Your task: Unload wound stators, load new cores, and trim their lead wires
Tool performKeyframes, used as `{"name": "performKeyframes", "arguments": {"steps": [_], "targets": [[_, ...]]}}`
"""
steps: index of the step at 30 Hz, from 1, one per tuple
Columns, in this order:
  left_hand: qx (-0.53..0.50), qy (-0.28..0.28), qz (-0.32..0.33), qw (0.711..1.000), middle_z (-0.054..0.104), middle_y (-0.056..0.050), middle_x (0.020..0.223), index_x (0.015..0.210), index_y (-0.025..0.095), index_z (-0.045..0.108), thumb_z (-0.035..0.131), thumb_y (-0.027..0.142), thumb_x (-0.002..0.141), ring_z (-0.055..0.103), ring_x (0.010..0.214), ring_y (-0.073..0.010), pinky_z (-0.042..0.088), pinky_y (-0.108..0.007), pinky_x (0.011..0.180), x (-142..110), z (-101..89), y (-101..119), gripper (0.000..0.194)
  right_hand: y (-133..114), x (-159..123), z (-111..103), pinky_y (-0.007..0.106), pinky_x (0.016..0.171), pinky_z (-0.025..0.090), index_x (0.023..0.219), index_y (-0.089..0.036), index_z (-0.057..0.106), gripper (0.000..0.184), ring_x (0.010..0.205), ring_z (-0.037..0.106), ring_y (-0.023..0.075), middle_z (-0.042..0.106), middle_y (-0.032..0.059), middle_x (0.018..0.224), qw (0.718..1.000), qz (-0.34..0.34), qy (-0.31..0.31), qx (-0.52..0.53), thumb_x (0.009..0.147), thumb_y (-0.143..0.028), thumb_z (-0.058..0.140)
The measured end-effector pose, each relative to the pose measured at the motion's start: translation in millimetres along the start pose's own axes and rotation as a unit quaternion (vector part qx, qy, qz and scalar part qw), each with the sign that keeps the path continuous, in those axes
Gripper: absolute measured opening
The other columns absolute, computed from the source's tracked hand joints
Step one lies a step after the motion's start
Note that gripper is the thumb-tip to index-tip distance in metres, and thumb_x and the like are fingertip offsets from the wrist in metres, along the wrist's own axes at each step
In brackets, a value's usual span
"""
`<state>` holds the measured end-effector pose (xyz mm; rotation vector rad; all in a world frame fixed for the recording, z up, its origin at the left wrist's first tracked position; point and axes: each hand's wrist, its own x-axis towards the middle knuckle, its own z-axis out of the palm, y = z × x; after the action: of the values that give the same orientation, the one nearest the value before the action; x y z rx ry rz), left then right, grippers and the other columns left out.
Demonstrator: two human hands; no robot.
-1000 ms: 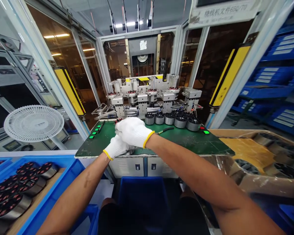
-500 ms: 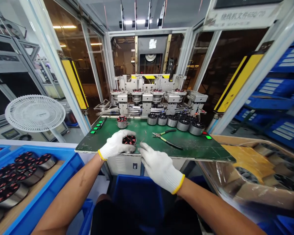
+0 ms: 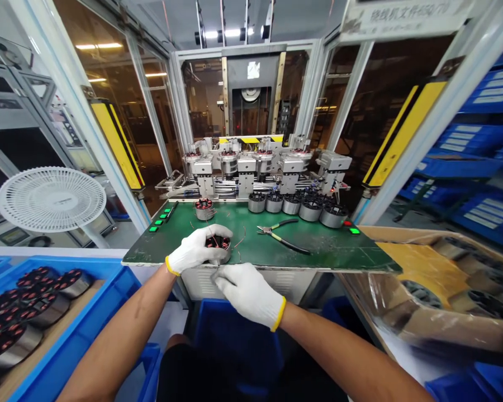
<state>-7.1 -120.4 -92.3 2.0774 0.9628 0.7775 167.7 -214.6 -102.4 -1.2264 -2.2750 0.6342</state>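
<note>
Right now the left hand (image 3: 197, 249), in a white knit glove with a yellow cuff, curls around the left side of a round metal coil (image 3: 218, 244) with dark red windings, its fingers lying against the coil's rim. The coil stands upright near the near edge of a green work mat (image 3: 318, 251), and thin wire ends (image 3: 242, 234) stick out around it. The right hand (image 3: 247, 294), gloved the same way, sits just nearer, past the mat's edge, with its fingertips (image 3: 220, 274) drawn together close to the coil. Whether they pinch a wire, I cannot tell.

Farther left on the mat stands a second coil (image 3: 204, 209), well apart from the hands. To the right lie pliers (image 3: 283, 236) with green and black handles, and beyond them a row of metal rings (image 3: 291, 205) lines the far edge. Behind the mat rises a winding machine (image 3: 251, 167). On the near left, a blue tray (image 3: 109, 279) holds more coils, and on the near right sits a cardboard box (image 3: 436, 262) of dark rings. A white fan (image 3: 50, 199) stands off to the left.
</note>
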Motion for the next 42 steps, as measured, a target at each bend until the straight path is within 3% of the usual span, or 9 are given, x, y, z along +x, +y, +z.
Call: {"name": "performKeyframes", "arguments": {"steps": [3, 7, 12, 18, 22, 27, 34, 38, 42], "targets": [[-0.037, 0.023, 0.015, 0.999, 0.064, -0.004, 0.110, 0.103, 0.019, 0.063, 0.069, 0.025, 0.065, 0.061, 0.098, -0.0209, 0.047, -0.032, 0.090, 0, 8.0, -4, 0.039, 17, 10, -26, 0.022, 0.065, 0.040, 0.090, -0.019, 0.069, 0.023, 0.073, 0.060, 0.0137, 0.069, 0.0024, 0.082, 0.997, -0.048, -0.046, -0.040, 0.090, -0.026, 0.048], [-0.056, 0.032, 0.021, 0.998, 0.065, -0.004, 0.106, 0.100, 0.017, 0.064, 0.067, 0.020, 0.064, 0.060, 0.099, -0.0207, 0.046, -0.033, 0.092, 1, 12.4, -3, 0.036, 53, 45, -62, 0.021, 0.062, 0.042, 0.098, -0.018, 0.069, 0.027, 0.065, 0.059, 0.0116, 0.069, 0.0019, 0.085, 0.998, 0.002, 0.016, -0.059, 0.084, -0.016, 0.046], [-0.075, 0.025, 0.010, 0.997, 0.066, -0.004, 0.103, 0.102, 0.017, 0.062, 0.064, 0.021, 0.065, 0.061, 0.095, -0.0205, 0.047, -0.037, 0.091, 0, 12.4, 2, 0.037, 65, 89, -59, 0.020, 0.057, 0.044, 0.103, -0.016, 0.067, 0.036, 0.057, 0.059, 0.0102, 0.070, 0.0002, 0.081, 1.000, 0.012, 0.013, -0.002, 0.080, -0.008, 0.040], [-0.074, 0.038, -0.009, 0.996, 0.066, -0.004, 0.100, 0.103, 0.017, 0.062, 0.066, 0.023, 0.065, 0.063, 0.090, -0.0200, 0.050, -0.036, 0.085, 0, 15.2, 5, 0.039, 40, 50, -67, 0.029, 0.088, 0.046, 0.121, -0.017, 0.057, 0.034, 0.096, 0.061, 0.0180, 0.066, 0.0060, 0.110, 0.932, -0.018, 0.345, -0.107, 0.091, -0.026, 0.043], [-0.082, 0.064, -0.008, 0.995, 0.067, -0.004, 0.095, 0.109, 0.015, 0.060, 0.066, 0.021, 0.065, 0.063, 0.084, -0.0185, 0.052, -0.034, 0.080, 7, 20.5, 5, 0.045, 29, 22, -53, 0.027, 0.078, 0.048, 0.134, -0.020, 0.045, 0.044, 0.091, 0.062, 0.0173, 0.053, 0.0059, 0.133, 0.950, -0.106, 0.182, -0.231, 0.091, -0.024, 0.043], [-0.087, 0.065, 0.016, 0.994, 0.067, -0.005, 0.100, 0.111, 0.014, 0.059, 0.065, 0.020, 0.066, 0.063, 0.090, -0.0194, 0.051, -0.035, 0.084, 11, 23.6, 5, 0.046, 42, 26, -22, 0.031, 0.061, 0.041, 0.128, -0.019, 0.052, 0.042, 0.075, 0.061, 0.0186, 0.038, 0.0105, 0.145, 0.893, -0.059, 0.116, -0.431, 0.098, -0.024, 0.025], [-0.071, 0.062, -0.012, 0.996, 0.066, -0.005, 0.108, 0.111, 0.016, 0.059, 0.069, 0.026, 0.065, 0.063, 0.097, -0.0213, 0.049, -0.037, 0.090, 12, 23.9, 1, 0.048, 67, 22, -24, 0.030, 0.070, 0.039, 0.112, -0.018, 0.063, 0.033, 0.083, 0.062, 0.0205, 0.068, 0.0074, 0.093, 0.931, -0.054, 0.126, -0.337, 0.097, -0.028, 0.036], [-0.041, 0.036, 0.005, 0.998, 0.064, -0.007, 0.117, 0.119, 0.017, 0.055, 0.067, 0.029, 0.068, 0.059, 0.107, -0.0233, 0.045, -0.038, 0.098, 10, 8.9, 3, 0.054, 73, 24, -23, 0.027, 0.076, 0.041, 0.110, -0.019, 0.064, 0.028, 0.088, 0.063, 0.0185, 0.069, 0.0056, 0.099, 0.958, -0.054, 0.134, -0.246, 0.096, -0.031, 0.043], [0.094, 0.263, 0.078, 0.957, 0.053, -0.008, 0.133, 0.132, 0.020, 0.043, 0.055, 0.034, 0.082, 0.052, 0.119, -0.0234, 0.041, -0.038, 0.101, -11, -7.3, 20, 0.054, 75, 26, -23, 0.027, 0.077, 0.042, 0.110, -0.017, 0.064, 0.028, 0.087, 0.063, 0.0178, 0.069, 0.0065, 0.098, 0.965, -0.056, 0.135, -0.216, 0.096, -0.031, 0.044]]}}
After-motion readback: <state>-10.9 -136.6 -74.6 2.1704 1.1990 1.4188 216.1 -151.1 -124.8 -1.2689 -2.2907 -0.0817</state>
